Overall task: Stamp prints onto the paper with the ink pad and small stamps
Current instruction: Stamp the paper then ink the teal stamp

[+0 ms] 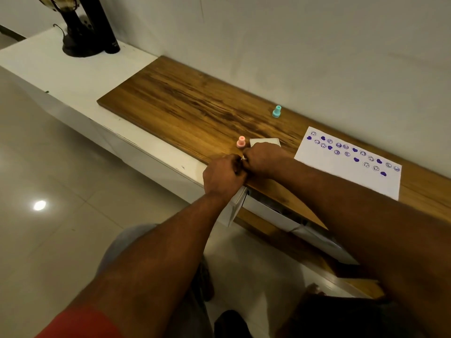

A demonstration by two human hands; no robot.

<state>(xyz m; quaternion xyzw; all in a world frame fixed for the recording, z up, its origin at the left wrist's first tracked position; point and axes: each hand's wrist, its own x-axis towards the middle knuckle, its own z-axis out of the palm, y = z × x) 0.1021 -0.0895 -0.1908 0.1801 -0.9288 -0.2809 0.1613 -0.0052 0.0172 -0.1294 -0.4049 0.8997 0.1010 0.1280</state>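
A: What is the surface (185,101) made of?

B: A long slab of brown wood with dark streaked grain and a faint sheen. It lies on a smooth white ledge (73,76) along a plain pale wall.

A: And the paper (351,181)?

B: A flat white rectangular sheet on the right side of the wood. It carries scattered purple prints: solid hearts and small round outlined faces, in loose rows.

A: Where are the stamps?

B: A pink stamp (240,142) stands upright on the wood, a small plastic peg with a wider round base, just beyond the hands. A teal stamp (276,111) of the same peg shape stands farther back, close to the wall and well apart from the pink one.

A: The ink pad?

B: A flat white square object (264,141) lies beside the pink stamp, partly hidden behind the right hand. I cannot tell whether that is the pad.

A: What are the hands doing?

B: The left hand (223,175) and right hand (264,159) meet at the near edge of the wood, fingers curled in, touching each other. A tiny white bit shows between them; I cannot tell what it is or which hand holds it.

A: Anything else?

B: A dark curved metal stand (78,40) and a black cylinder (105,25) on the ledge, far left. The floor (48,167) is glossy pale tile.
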